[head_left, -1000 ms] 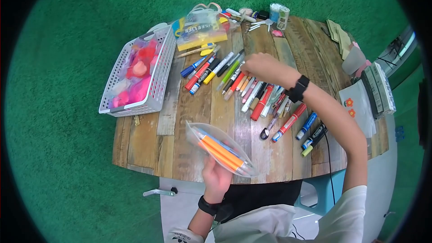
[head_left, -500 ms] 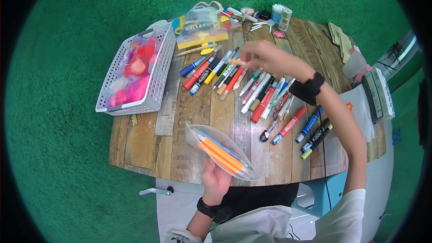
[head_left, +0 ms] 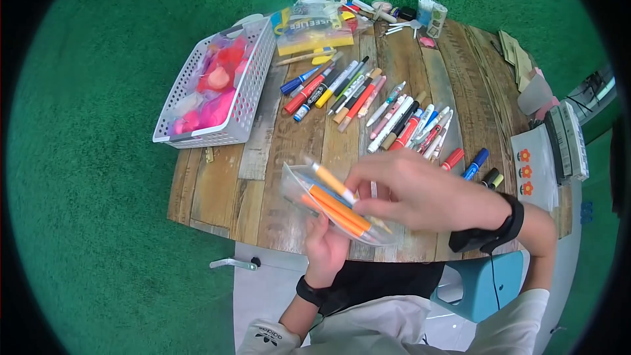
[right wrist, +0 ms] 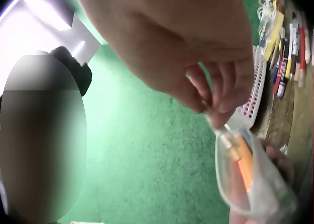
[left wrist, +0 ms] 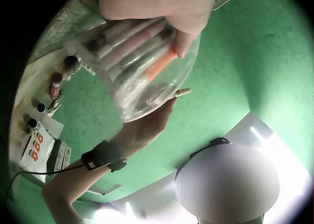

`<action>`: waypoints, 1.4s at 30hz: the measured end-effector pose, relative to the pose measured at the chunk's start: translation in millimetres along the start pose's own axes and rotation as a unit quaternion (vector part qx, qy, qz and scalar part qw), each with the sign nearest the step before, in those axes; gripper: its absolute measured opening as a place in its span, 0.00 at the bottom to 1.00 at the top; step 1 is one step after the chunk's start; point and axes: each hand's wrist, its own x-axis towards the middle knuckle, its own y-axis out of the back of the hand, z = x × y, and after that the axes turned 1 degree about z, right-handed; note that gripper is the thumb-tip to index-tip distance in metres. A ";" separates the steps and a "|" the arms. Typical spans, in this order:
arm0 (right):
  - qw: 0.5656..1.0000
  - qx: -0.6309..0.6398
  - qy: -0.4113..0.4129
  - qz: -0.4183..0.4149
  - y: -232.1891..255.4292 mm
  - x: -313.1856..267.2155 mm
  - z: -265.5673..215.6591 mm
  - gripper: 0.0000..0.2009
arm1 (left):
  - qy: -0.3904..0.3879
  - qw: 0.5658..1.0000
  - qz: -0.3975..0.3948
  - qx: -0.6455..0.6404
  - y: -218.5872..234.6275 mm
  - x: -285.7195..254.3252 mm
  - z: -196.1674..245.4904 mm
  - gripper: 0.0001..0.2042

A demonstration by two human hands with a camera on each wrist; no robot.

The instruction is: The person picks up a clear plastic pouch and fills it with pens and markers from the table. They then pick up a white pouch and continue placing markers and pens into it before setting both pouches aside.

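Note:
In the head view my left hand (head_left: 327,253) holds a translucent pouch (left wrist: 132,94) from below, its mouth spread open. Orange pens (head_left: 339,210) lie side by side inside it. My right hand (head_left: 420,187) is over the pouch mouth, pinching a slim orange and white pen (head_left: 334,182) between thumb and fingers. In the right wrist view that pen slants down at the pouch's rim (right wrist: 219,172), blurred by motion. Beyond the right hand, loose markers and pens (head_left: 394,121) are spread on the wooden table (head_left: 276,177).
A white perforated basket (head_left: 253,102) of pink items in plastic stands at the left. Behind the markers lies a clear bag with yellow things (head_left: 315,39). Cotton swabs (head_left: 426,10) stand at the back. Flower-sticker sheets (head_left: 536,164) and boxes (head_left: 570,141) lie at the right.
My right hand picked up the orange and white pen from the spread of markers and brought it down to the pouch. The left hand still holds the pouch in nearly the same place.

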 end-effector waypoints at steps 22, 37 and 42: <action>0.980 -0.163 -0.015 0.115 -39.4 -2.1 20.2 0.10 | 0.001 0.999 -0.043 0.007 -5.6 0.4 4.6 0.29; 0.967 -0.199 -0.021 0.160 42.2 54.5 97.2 0.10 | 0.040 0.996 -0.066 -0.045 0.4 0.2 7.5 0.28; 0.979 -0.090 -0.093 0.156 84.9 71.2 127.6 0.09 | 0.039 0.997 -0.053 -0.051 -2.7 -0.6 7.6 0.28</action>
